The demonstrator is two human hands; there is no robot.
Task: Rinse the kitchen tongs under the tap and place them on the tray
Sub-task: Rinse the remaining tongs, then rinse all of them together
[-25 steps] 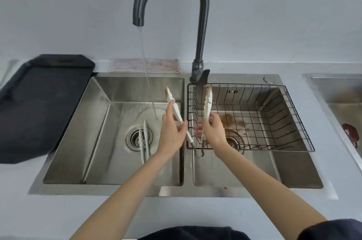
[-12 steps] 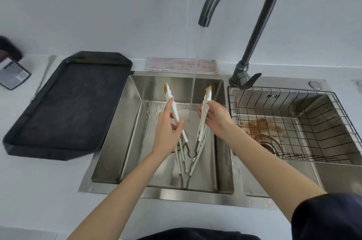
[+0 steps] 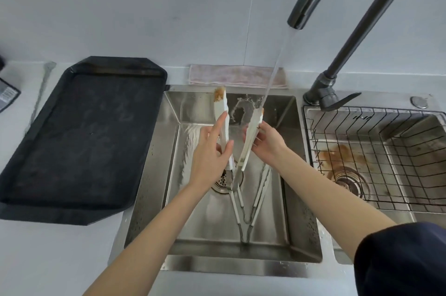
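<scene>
Rinsing step under way. Black tray (image 3: 79, 141) waiting on the surface, left of the sink (image 3: 217, 251). Tongs (image 3: 251, 136) held splayed over the basin, right tip under the tap stream. Left hand (image 3: 210, 158) and right hand (image 3: 266, 141) each pinching one arm with curled fingers. Next, probably: soiled left tip into the water.

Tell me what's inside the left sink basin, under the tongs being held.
A second pair of tongs lies on the left sink basin floor, hinge toward the person. The drain strainer shows partly; the left hand and the held tongs cover the rest.
</scene>
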